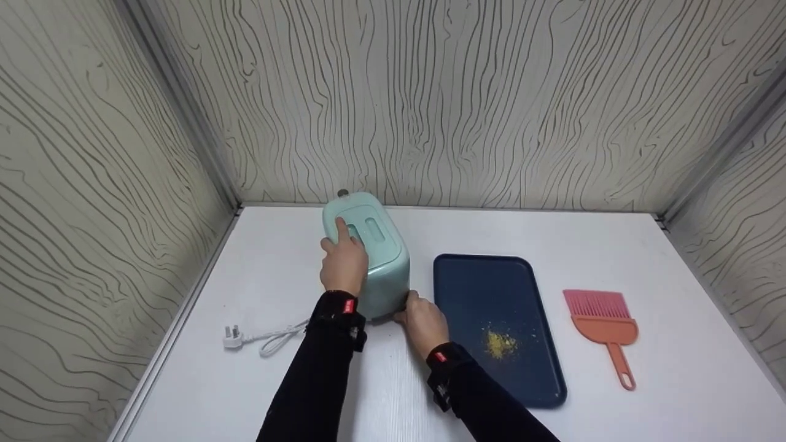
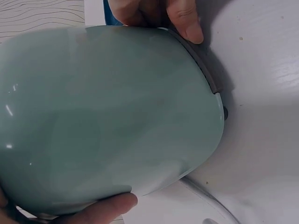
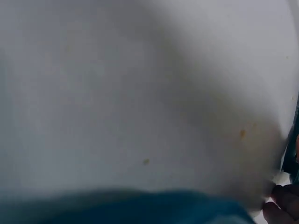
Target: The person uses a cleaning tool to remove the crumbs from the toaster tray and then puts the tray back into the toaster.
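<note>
A mint-green toaster with a lid on top stands on the white table, near its back edge. My left hand grips the toaster's upper left, one finger stretched over the lid and another along the side. At the lower right corner, my right hand pinches a dark grey strip along the base, which looks like the crumb tray's edge. The toaster body hides part of both hands. The right wrist view is blurred, mostly white tabletop with a few crumbs and some fingers at its lower right.
Right of the toaster lies a dark blue tray bearing a small heap of yellow crumbs. Farther right is an orange brush with pink bristles. A white cord with a plug lies left. Patterned walls enclose the table.
</note>
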Demonstrator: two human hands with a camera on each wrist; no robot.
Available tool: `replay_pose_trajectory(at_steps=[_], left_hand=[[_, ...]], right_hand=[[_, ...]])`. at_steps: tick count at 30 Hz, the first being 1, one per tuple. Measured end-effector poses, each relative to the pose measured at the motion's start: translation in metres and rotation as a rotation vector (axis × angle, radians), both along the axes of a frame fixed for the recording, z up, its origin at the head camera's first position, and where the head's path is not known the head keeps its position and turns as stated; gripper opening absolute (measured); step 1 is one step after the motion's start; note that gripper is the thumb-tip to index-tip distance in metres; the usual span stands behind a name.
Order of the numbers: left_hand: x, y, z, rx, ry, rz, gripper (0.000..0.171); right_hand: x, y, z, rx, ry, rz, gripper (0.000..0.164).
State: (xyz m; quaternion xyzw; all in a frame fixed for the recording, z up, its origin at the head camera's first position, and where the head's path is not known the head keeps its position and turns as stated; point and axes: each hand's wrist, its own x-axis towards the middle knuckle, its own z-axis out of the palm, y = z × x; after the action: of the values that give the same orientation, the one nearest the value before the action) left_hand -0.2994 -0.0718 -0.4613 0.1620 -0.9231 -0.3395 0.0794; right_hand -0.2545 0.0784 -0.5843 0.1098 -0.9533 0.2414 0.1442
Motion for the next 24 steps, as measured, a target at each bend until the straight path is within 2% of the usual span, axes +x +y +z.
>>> replay_pose_trajectory(at_steps=[10, 16, 24], left_hand=[[0.0006, 0.0026, 0.0002, -0.007, 0.000, 0.014, 0.054], [-0.0004, 0.0024, 0.0004, -0.006, -0.018, 0.007, 0.055], [-0.0014, -0.0029, -0.0002, -0.021, -0.026, -0.011, 0.055]], right_hand=[[-0.0051, 0.0010, 0.0029, -0.004, 0.006, -0.008, 0.034], [-0.0072, 0.0040, 0.0027, 0.003, 0.047, -0.013, 0.037], [-0.0067, 0.0035, 0.0015, -0.003, 0.045, 0.009, 0.036]])
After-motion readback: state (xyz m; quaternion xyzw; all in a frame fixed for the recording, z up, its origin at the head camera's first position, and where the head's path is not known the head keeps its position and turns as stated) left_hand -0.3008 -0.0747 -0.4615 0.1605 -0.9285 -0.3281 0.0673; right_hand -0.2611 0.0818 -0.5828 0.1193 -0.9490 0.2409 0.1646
